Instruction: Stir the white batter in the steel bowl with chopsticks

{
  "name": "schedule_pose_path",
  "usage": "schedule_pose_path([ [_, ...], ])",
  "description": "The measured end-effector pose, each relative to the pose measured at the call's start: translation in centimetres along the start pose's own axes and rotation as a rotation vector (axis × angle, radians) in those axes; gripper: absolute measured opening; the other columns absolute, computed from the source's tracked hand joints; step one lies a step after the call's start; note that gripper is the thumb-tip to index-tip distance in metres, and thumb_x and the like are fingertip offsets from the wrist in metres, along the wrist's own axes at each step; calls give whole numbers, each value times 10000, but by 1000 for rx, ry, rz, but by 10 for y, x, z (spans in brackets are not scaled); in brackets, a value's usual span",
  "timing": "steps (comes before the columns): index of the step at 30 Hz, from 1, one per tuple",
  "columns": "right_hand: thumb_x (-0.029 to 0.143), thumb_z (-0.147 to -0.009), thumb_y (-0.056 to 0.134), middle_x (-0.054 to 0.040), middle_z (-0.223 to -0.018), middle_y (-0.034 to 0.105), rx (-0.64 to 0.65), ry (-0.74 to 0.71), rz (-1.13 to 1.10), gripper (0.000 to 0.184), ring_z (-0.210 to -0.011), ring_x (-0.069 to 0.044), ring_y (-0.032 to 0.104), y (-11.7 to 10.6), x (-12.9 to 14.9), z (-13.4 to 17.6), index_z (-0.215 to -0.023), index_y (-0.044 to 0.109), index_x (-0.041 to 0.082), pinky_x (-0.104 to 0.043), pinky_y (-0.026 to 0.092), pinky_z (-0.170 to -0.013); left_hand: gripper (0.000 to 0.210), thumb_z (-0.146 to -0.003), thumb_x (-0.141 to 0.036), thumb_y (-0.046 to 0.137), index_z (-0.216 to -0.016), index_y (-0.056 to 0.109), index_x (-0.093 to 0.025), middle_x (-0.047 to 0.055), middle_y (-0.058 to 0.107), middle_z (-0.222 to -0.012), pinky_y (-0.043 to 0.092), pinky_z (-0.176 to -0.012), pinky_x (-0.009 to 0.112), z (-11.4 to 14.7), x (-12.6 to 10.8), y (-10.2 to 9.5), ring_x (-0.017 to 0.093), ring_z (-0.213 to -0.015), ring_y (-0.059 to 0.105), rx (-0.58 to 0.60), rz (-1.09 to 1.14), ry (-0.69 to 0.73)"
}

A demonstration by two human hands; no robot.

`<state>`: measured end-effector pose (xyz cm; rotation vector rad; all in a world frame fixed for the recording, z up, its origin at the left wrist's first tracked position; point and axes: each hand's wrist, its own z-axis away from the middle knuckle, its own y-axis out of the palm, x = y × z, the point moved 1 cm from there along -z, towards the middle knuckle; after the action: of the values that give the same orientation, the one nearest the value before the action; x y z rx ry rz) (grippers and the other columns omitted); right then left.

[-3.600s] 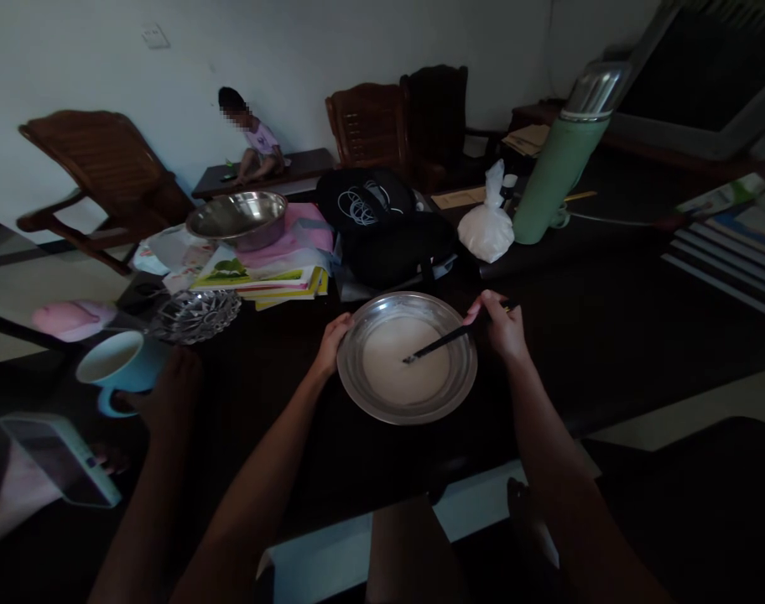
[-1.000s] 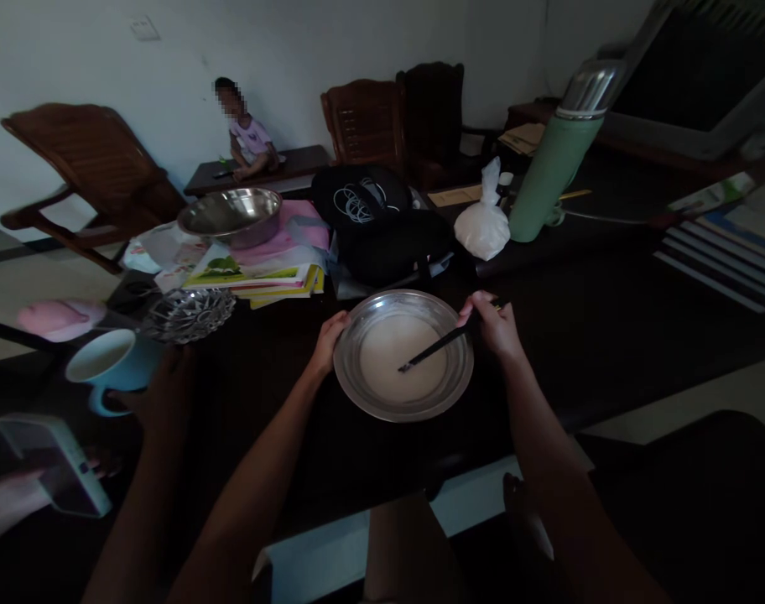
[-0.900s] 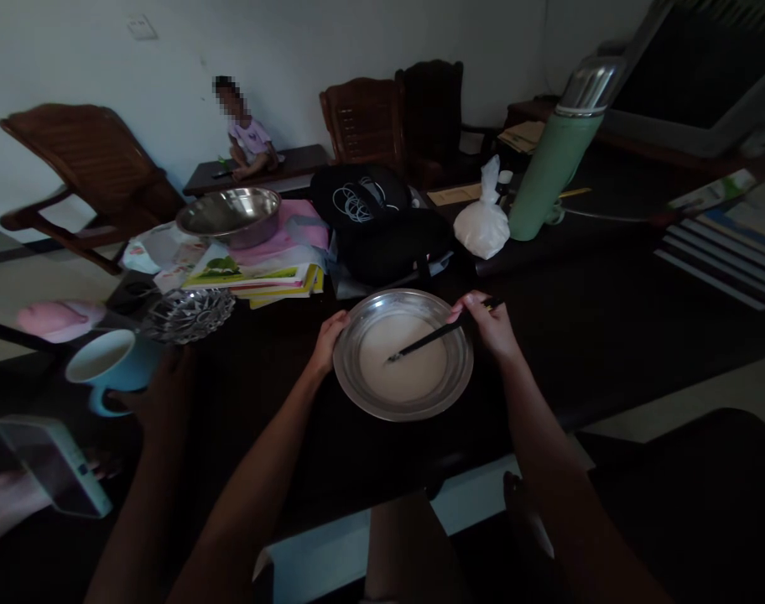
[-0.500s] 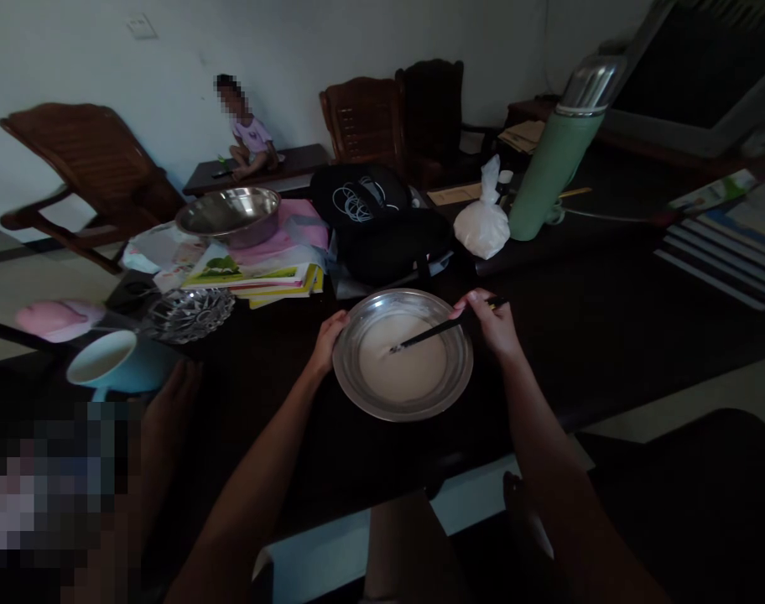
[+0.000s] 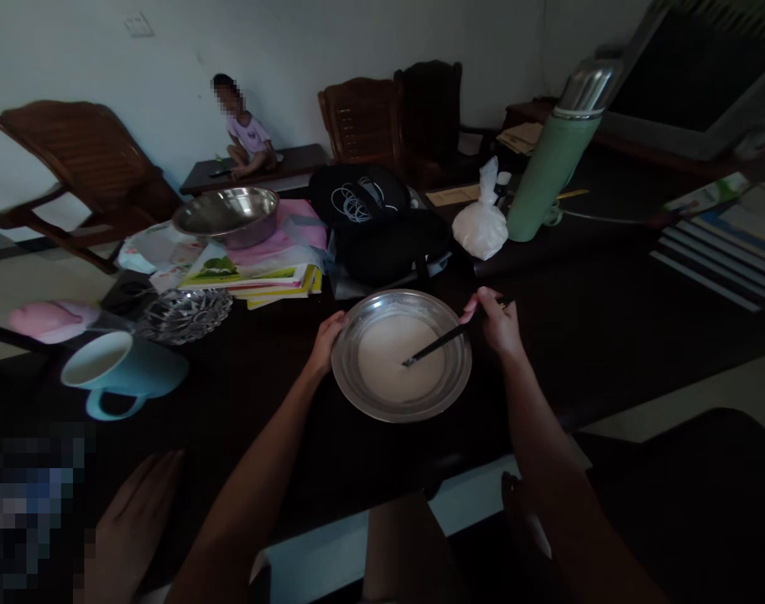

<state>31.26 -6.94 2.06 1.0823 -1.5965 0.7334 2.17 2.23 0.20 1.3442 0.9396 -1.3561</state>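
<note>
A wide metal bowl [image 5: 340, 373] stands on the dark table, with a smooth off-white mixture [image 5: 392, 382] inside. My left hand [image 5: 328, 342] grips the bowl's left rim, thumb on top. In my right hand [image 5: 499, 323], beside the right rim, are dark chopsticks [image 5: 444, 338] that slant down to the left. Their tips dip into the mixture near the bowl's middle. Behind the bowl on the right sits a tied clear bag of white powder [image 5: 481, 228], next to a green thermos [image 5: 551, 172].
A blue mug [image 5: 137, 365], a glass dish [image 5: 187, 315] and another person's hand [image 5: 140, 512] are on my left. Farther back are a second metal bowl [image 5: 228, 222] on magazines [image 5: 282, 285] and a black case [image 5: 388, 243]. Stacked books [image 5: 728, 252] lie right.
The chopstick tips have shifted slightly right and toward me in the mixture, and my right hand moved a little right. The other person's hand has drawn back from the mug. My left hand stays.
</note>
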Motion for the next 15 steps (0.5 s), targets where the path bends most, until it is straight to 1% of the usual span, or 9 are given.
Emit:
schedule_pose_path([
  [3, 623, -866, 622, -11, -557, 709, 112, 32, 13, 435, -579, -193, 682, 3, 1, 1, -680, 708, 239, -343, 546, -673, 360, -680, -367, 735, -578, 439, -190, -66, 379, -558, 293, -484, 205, 0, 0, 0, 79, -507, 352, -3, 2, -13],
  [4, 626, -857, 632, -15, -590, 727, 123, 32, 24, 426, -605, -197, 694, 3, 1, 2, -700, 716, 239, -345, 551, -683, 358, -685, -369, 733, -579, 442, -190, -68, 374, -556, 294, -481, 205, 0, 0, 1, 78, -502, 351, -2, 2, -13],
  [6, 630, -850, 639, -19, -627, 746, 75, 18, 40, 421, -632, -200, 702, 3, 2, 1, -713, 717, 239, -349, 557, -702, 353, -694, -374, 729, -583, 451, -188, -69, 375, -554, 295, -476, 205, -1, 0, 1, 77, -495, 352, 4, 1, -11],
  [8, 633, -864, 617, -18, -599, 732, -11, 6, 39, 442, -612, -199, 693, 1, 3, 0, -677, 696, 240, -352, 556, -703, 360, -698, -382, 726, -576, 449, -187, -69, 371, -547, 290, -471, 203, -1, 0, 1, 75, -490, 346, 9, -2, -6],
  [10, 632, -882, 592, -13, -546, 700, -32, 8, 26, 468, -577, -194, 677, 0, 2, 0, -640, 679, 241, -352, 552, -699, 364, -698, -389, 723, -572, 448, -187, -67, 371, -545, 290, -470, 203, -1, 0, 1, 75, -492, 344, 18, -10, 2],
  [12, 628, -881, 598, -9, -533, 690, 34, 14, 13, 466, -569, -188, 671, 2, 1, 1, -639, 686, 241, -349, 549, -705, 366, -690, -395, 722, -568, 446, -187, -65, 370, -544, 293, -474, 204, -1, -1, 0, 76, -499, 345, 33, -17, 14],
  [14, 627, -861, 629, -12, -572, 713, 110, 12, 13, 437, -604, -190, 685, 3, 1, 1, -675, 709, 240, -349, 553, -723, 372, -670, -396, 726, -562, 436, -189, -64, 367, -545, 294, -475, 204, 0, -1, 0, 76, -504, 343, 34, -15, 22],
  [15, 628, -851, 643, -13, -598, 727, 119, 7, 17, 425, -625, -193, 693, 4, 1, 1, -693, 716, 240, -351, 555, -729, 378, -662, -395, 729, -560, 427, -191, -65, 363, -546, 293, -474, 205, 0, -1, 0, 76, -504, 341, 27, -11, 22],
])
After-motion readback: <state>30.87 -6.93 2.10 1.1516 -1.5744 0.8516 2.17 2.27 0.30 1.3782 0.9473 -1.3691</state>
